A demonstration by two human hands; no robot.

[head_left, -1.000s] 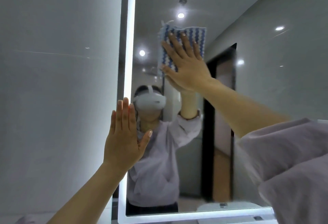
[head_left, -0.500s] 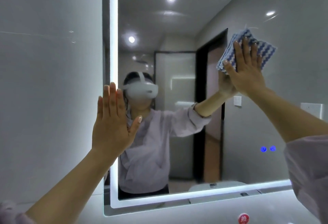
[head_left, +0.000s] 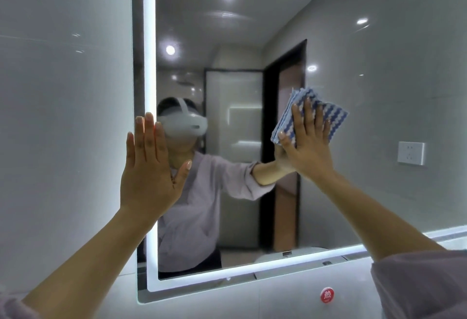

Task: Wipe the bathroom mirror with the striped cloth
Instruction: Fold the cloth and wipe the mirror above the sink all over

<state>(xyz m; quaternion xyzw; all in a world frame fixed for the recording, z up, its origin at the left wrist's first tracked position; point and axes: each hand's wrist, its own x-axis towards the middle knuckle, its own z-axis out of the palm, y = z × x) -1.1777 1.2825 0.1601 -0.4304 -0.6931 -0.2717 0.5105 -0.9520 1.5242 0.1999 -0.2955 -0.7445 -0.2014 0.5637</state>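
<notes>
Your right hand: fingers spread and nearly straight, palm pressing the folded blue-and-white wavy-striped cloth flat against the rectangular light-edged bathroom mirror. Not clenched; the cloth is pinned under the palm and fingers, its folded corners poking out above the fingertips and to the right. It sits mid-glass, right of centre. Your left hand: open, fingers together and straight, thumb out, flat on the mirror's glowing left edge strip, holding nothing.
</notes>
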